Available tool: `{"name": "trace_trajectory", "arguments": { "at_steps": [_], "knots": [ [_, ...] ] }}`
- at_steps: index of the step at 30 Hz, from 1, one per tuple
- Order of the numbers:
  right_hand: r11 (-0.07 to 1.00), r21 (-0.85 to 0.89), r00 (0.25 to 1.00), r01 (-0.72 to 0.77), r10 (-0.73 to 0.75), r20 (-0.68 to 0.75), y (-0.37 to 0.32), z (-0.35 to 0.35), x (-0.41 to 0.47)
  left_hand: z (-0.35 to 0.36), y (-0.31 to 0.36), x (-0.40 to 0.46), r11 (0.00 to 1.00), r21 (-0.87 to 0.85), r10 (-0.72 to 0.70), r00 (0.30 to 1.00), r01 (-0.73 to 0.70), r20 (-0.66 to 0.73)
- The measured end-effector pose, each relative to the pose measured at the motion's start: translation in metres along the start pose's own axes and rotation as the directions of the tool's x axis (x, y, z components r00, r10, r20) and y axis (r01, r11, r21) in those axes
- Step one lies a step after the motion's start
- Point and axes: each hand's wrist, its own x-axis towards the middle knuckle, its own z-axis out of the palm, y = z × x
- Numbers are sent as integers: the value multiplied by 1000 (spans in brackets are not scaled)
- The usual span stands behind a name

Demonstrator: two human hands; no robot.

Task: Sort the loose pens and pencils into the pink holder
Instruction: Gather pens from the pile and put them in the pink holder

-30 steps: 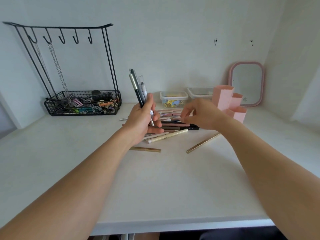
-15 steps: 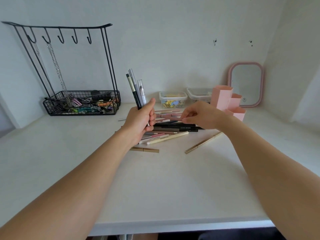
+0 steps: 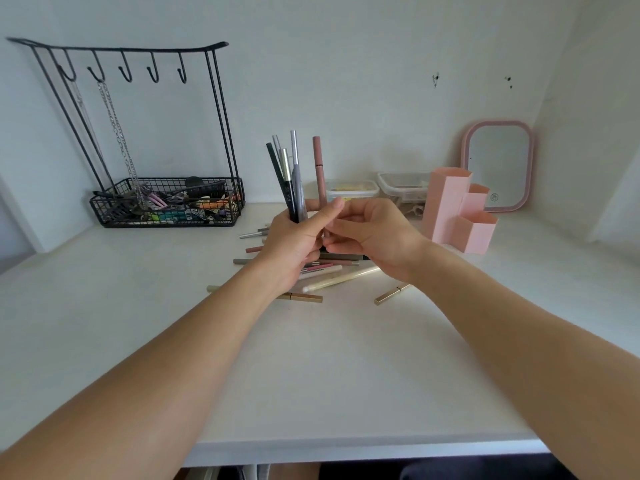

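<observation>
Two hands are meeting above the white desk [image 3: 311,358]. Left hand [image 3: 294,244] is gripping an upright bundle [image 3: 289,181] of dark and silver pens in a closed fist. Right hand [image 3: 374,233] is pinching the lower end of a mauve pencil [image 3: 320,171], which is standing upright just beside the bundle and touching the left thumb. Loose pens [image 3: 332,275] are lying scattered on the desk under both hands. Pink holder [image 3: 457,213] is standing to the right of the hands, near the right wrist, with its compartments showing no pens. Behind it a pink mirror [image 3: 498,168] is leaning at the wall. Wire rack [image 3: 166,202] is standing at far left.
</observation>
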Motion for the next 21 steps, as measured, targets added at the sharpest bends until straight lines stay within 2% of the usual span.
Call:
{"name": "trace_trajectory", "arguments": {
  "at_steps": [5, 10, 12, 13, 14, 16, 17, 19, 21],
  "knots": [
    [1000, 11, 998, -28, 29, -47, 2, 5, -3, 0, -6, 2, 994, 107, 36, 995, -26, -89],
    [998, -8, 998, -67, 67, -14, 2, 4, -4, 0, -8, 7, 985, 166, 80, 987, -56, -139],
    [992, -109, 996, -71, 65, -57, -2, -2, -1, -2, -5, 10, 983, 176, 89, 980, -57, -180],
    [973, -223, 995, -53, 32, -97, -3, -8, 2, -3, -4, 12, 983, 173, 89, 975, -54, -204],
    [920, -392, 991, -28, -26, -131, -4, -16, 4, -5, -3, 13, 987, 156, 79, 971, -44, -224],
    [692, -722, 985, 18, -134, -104, -5, -30, 8, -7, 0, 14, 995, 96, 39, 971, -17, -236],
    [592, -805, 987, 38, -150, -64, -5, -35, 9, -9, 0, 15, 998, 70, 21, 972, -5, -232],
    [511, -857, 992, 62, -126, -3, -3, -40, 10, -13, 1, 17, 999, 31, -1, 976, 8, -217],
    [501, -863, 995, 74, -100, 27, -1, -38, 10, -16, 1, 17, 1000, 18, -9, 979, 13, -205]
  ]
}}
